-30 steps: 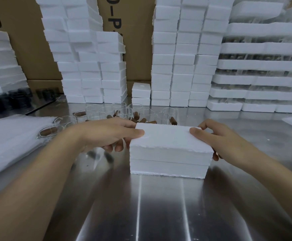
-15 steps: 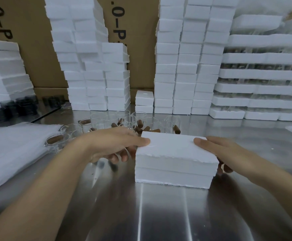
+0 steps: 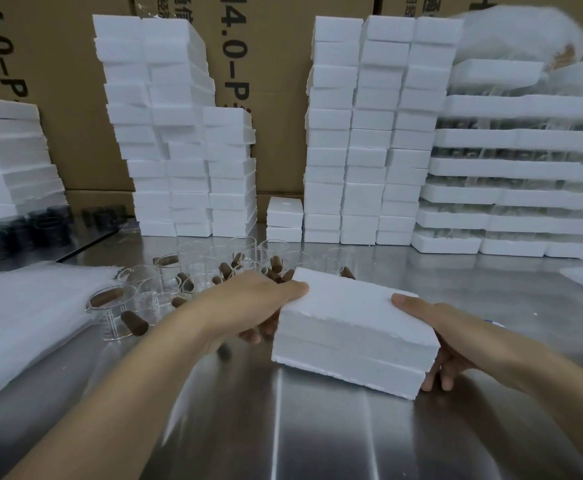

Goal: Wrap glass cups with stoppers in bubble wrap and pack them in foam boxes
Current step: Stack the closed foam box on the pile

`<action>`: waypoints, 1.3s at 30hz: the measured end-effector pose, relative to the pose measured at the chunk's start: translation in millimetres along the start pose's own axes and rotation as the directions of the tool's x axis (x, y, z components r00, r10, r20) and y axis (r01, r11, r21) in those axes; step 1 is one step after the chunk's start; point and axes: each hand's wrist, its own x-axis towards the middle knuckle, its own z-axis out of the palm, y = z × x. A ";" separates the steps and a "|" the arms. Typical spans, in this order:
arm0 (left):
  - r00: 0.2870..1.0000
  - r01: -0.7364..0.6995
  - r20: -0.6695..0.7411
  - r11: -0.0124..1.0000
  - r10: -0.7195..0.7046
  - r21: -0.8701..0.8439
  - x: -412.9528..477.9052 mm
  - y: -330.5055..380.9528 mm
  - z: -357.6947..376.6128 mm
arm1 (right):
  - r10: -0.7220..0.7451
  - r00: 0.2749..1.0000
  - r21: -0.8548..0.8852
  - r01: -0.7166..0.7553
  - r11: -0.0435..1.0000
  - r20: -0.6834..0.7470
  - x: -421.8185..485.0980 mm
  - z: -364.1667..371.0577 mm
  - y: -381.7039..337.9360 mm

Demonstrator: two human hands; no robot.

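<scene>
Right now I am gripping a white rectangular foam box at both ends: my left hand is clamping the left end, thumb on top, and my right hand is curling round the right end. The box is tilting midway between the steel worktop's side edges, with clear glass cups just behind it.

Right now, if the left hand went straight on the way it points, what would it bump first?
The white rectangular foam box: the left hand grips its end, thumb on top. Farther along, probably the right hand.
</scene>
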 end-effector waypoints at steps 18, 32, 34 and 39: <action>0.985 -0.169 -0.109 0.898 0.137 -0.407 -5.3 8.8 26.6 | -0.061 0.983 0.170 0.032 0.985 0.171 -2.8 -28.3 11.3; 0.893 -0.398 -0.424 0.704 0.150 -0.589 -21.2 23.6 48.9 | -0.191 0.966 0.513 0.253 0.820 -0.171 3.9 20.7 -15.1; 0.943 -0.327 -0.267 0.700 0.198 -0.635 -22.4 22.8 67.1 | -0.152 0.955 0.487 0.263 0.833 -0.256 1.1 28.4 -21.4; 0.934 -0.338 -0.322 0.667 0.152 -0.664 -8.0 39.4 68.6 | -0.154 0.949 0.565 0.289 0.773 -0.275 -2.0 28.1 -35.0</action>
